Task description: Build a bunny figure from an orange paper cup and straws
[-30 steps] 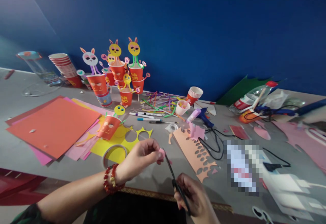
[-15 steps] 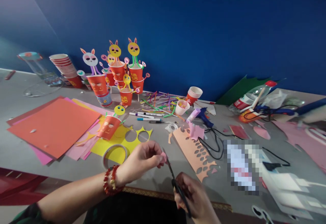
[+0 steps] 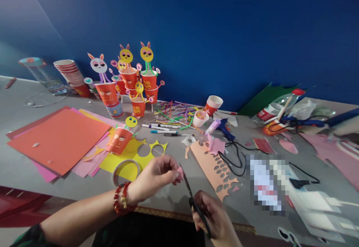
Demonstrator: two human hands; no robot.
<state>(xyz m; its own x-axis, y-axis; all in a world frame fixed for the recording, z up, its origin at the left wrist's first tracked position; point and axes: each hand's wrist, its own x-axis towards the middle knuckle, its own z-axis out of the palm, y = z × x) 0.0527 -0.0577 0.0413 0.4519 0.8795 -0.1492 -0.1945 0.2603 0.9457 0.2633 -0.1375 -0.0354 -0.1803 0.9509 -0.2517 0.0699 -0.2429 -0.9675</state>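
Between the thumb and fingers of my left hand (image 3: 160, 176) is pinched a small piece of pink paper (image 3: 180, 173). My right hand (image 3: 209, 213) grips black-handled scissors (image 3: 189, 191), whose blades point up and away and lie against the right edge of the pink paper. Beyond my left hand lies yellow paper (image 3: 112, 163) with round holes cut out, a tape roll (image 3: 114, 174) resting on it. To the right of the scissors is a peach paper sheet (image 3: 204, 164) with many oval holes.
Red paper cups with animal-face figures (image 3: 106, 93) stand at the back left, near stacked cups (image 3: 68, 73). Orange paper sheets (image 3: 61, 138) lie at left. Pipe cleaners (image 3: 176, 114), markers (image 3: 159, 128), a blue glue gun (image 3: 225, 129) with black cord and a plastic bottle (image 3: 269, 110) are further back.
Both hands, the pink paper and the scissors stay almost in the same place. The view shifts very slightly.
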